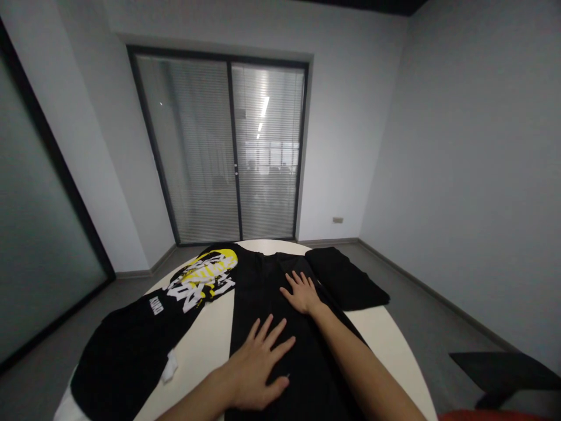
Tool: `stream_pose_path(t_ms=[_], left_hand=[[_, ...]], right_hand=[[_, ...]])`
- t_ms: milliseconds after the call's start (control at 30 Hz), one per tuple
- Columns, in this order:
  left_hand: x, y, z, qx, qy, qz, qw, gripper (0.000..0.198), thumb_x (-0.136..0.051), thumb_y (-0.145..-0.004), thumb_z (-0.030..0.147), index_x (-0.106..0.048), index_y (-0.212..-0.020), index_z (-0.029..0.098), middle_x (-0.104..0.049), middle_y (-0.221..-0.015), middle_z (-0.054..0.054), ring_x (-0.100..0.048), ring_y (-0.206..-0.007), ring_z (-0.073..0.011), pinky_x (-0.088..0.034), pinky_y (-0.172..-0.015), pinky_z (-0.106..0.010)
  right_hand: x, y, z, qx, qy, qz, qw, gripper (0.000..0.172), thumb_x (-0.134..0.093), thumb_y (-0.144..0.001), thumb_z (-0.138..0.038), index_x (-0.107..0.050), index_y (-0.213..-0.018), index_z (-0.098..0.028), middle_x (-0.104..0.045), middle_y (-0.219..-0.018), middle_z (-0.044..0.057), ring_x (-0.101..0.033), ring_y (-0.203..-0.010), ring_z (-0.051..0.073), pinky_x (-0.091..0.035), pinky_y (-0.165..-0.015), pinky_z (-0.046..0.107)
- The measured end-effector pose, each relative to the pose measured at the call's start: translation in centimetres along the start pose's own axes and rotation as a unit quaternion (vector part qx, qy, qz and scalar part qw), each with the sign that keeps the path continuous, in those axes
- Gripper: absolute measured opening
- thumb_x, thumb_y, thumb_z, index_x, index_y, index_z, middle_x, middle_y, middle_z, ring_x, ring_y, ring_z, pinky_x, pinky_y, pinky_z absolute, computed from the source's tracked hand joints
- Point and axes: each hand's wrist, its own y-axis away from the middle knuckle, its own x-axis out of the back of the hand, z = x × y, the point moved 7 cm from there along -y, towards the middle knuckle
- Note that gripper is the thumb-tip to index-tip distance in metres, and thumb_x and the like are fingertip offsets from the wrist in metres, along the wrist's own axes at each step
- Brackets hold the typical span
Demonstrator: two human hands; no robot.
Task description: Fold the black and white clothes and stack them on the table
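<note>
A long black garment (252, 280), which looks like a pair of trousers, lies spread lengthwise across the table. My left hand (258, 368) rests palm down on its near part, fingers spread. Farther up, my right hand (301, 293) presses flat on the same cloth, its fingers also apart. To the left lies a black garment with a yellow and white print (205, 275), loosely laid out along the table's edge. Beyond my right hand, a folded black cloth (344, 278) sits at the right side, touching the long garment's edge.
The round cream table (385, 336) carries all the cloth. A small white tag or scrap (170, 366) lies by the printed garment. A dark chair armrest (504, 368) stands at the lower right. Glass panels with blinds (193, 152) face me.
</note>
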Motion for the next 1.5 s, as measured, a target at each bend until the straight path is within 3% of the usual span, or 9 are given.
stream_pose_path(t_ms=[167, 300, 500, 700, 867, 1067, 1267, 1400, 1500], left_hand=[[0.4, 1.7, -0.1, -0.005, 0.006, -0.034, 0.999, 0.083, -0.065, -0.084, 0.035, -0.022, -0.155, 0.036, -0.004, -0.164, -0.008, 0.000, -0.149, -0.0395, -0.005, -0.114, -0.069], [0.9, 2.5, -0.9, 0.010, 0.019, -0.045, 0.999, 0.091, -0.071, -0.078, 0.034, -0.021, -0.155, 0.037, 0.000, -0.164, -0.007, -0.006, -0.149, -0.0374, -0.011, -0.117, -0.063], [2.8, -0.9, -3.8, 0.120, -0.045, 0.091, 0.988, 0.065, -0.045, -0.096, 0.047, -0.029, -0.154, 0.024, -0.012, -0.165, -0.008, -0.016, -0.150, -0.0301, -0.020, -0.121, -0.050], [1.0, -3.8, -7.3, 0.211, -0.093, 0.155, 0.961, 0.071, -0.037, -0.097, 0.053, -0.025, -0.155, 0.013, -0.017, -0.162, -0.016, -0.018, -0.149, -0.0338, -0.022, -0.119, -0.051], [-0.2, -3.9, -8.2, 0.206, -0.099, 0.160, 0.960, 0.072, -0.033, -0.097, 0.057, -0.024, -0.156, 0.015, -0.019, -0.162, -0.013, -0.016, -0.150, -0.0305, -0.021, -0.120, -0.049], [-0.3, -3.9, -8.3, 0.205, -0.115, 0.156, 0.959, 0.074, -0.031, -0.096, 0.061, -0.023, -0.156, 0.019, -0.016, -0.163, -0.009, -0.012, -0.150, -0.0310, -0.017, -0.120, -0.053], [-0.3, -4.0, -8.4, 0.206, -0.113, 0.144, 0.961, 0.074, -0.032, -0.095, 0.061, -0.024, -0.156, 0.019, -0.015, -0.163, -0.007, -0.012, -0.150, -0.0307, -0.016, -0.120, -0.054], [-0.2, -3.9, -8.3, 0.205, -0.113, 0.143, 0.961, 0.074, -0.032, -0.095, 0.061, -0.025, -0.156, 0.019, -0.015, -0.163, -0.008, -0.012, -0.151, -0.0304, -0.017, -0.120, -0.053], [-0.3, -3.9, -8.3, 0.202, -0.114, 0.146, 0.962, 0.074, -0.032, -0.095, 0.061, -0.026, -0.156, 0.020, -0.017, -0.163, -0.008, -0.013, -0.150, -0.0308, -0.017, -0.120, -0.054]], right_hand=[[1.0, 0.5, -1.0, 0.016, -0.025, -0.013, 0.999, 0.073, -0.043, -0.091, -0.066, -0.040, -0.150, -0.024, -0.034, -0.158, 0.010, -0.024, -0.146, 0.037, -0.017, -0.115, 0.054], [3.5, 1.0, -0.9, 0.017, -0.027, 0.050, 0.998, 0.061, -0.038, -0.097, -0.053, -0.043, -0.149, -0.020, -0.040, -0.154, 0.013, -0.034, -0.141, 0.033, -0.026, -0.112, 0.048], [3.2, 2.2, 2.1, -0.116, 0.047, 0.065, 0.990, 0.061, -0.036, -0.098, -0.052, -0.042, -0.149, -0.019, -0.024, -0.160, 0.018, -0.026, -0.145, 0.034, -0.024, -0.111, 0.046], [2.9, 2.5, 2.4, -0.137, 0.044, 0.083, 0.986, 0.061, -0.039, -0.096, -0.054, -0.048, -0.145, -0.018, -0.037, -0.154, 0.019, -0.032, -0.141, 0.034, -0.024, -0.112, 0.044], [3.8, 2.1, 2.5, -0.121, -0.032, 0.105, 0.987, 0.048, -0.047, -0.095, -0.037, -0.057, -0.137, -0.016, -0.047, -0.147, 0.016, -0.041, -0.135, 0.032, -0.031, -0.110, 0.043], [4.9, 0.3, 3.6, -0.142, -0.100, 0.097, 0.980, 0.045, -0.055, -0.084, -0.015, -0.063, -0.128, -0.018, -0.061, -0.133, 0.009, -0.058, -0.120, 0.020, -0.041, -0.103, 0.025], [4.6, -1.3, 5.7, -0.234, -0.146, 0.080, 0.958, 0.046, -0.063, -0.077, -0.016, -0.066, -0.123, -0.016, -0.071, -0.113, 0.012, -0.068, -0.103, 0.023, -0.052, -0.084, 0.028], [4.4, -1.6, 5.9, -0.238, -0.155, 0.063, 0.957, 0.040, -0.064, -0.076, -0.016, -0.070, -0.115, -0.020, -0.075, -0.101, 0.008, -0.072, -0.090, 0.019, -0.053, -0.074, 0.024], [4.7, -1.1, 5.5, -0.222, -0.132, 0.064, 0.964, 0.043, -0.061, -0.075, -0.008, -0.070, -0.115, -0.020, -0.074, -0.105, 0.008, -0.071, -0.096, 0.021, -0.053, -0.079, 0.025]])
